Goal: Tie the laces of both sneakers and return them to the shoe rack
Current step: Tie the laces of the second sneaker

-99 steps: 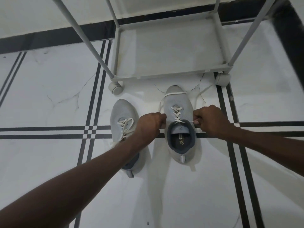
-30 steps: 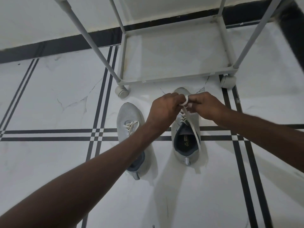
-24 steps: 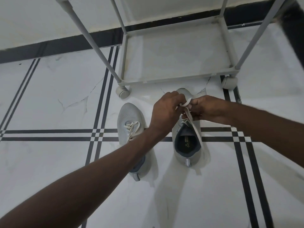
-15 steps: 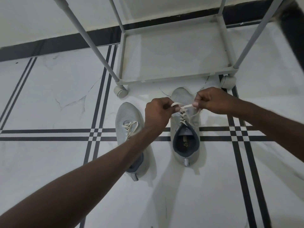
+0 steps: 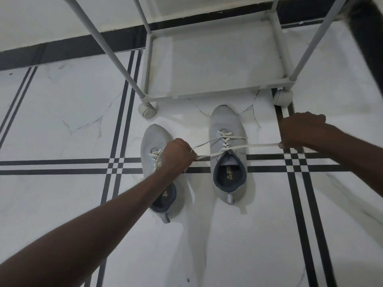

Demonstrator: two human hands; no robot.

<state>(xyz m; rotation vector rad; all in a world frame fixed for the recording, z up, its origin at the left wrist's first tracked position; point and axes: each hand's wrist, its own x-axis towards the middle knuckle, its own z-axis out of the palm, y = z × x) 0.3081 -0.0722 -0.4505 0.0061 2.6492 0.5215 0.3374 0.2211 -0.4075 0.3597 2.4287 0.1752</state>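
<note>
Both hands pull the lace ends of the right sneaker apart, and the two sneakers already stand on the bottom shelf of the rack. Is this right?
Not quite. The head view shows both sneakers, right and left, on the floor before the rack. The left hand and right hand do pull the lace ends apart.

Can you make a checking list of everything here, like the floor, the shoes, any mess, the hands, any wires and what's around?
Surface: white marble-look floor with black stripe lines and thin cracks.
Job's things: two grey sneakers on the floor, toes toward the rack. The right sneaker has its white lace pulled out sideways, no bow yet. The left sneaker is partly hidden by the arm; whether its laces are tied cannot be told.
Clutter: nothing seen.
Hands: the left hand and the right hand each pinch a lace end in closed fingers.
Cables: nothing seen.
Surroundings: grey shoe rack on wheels, bottom shelf bare; black band along the wall's foot.
</note>
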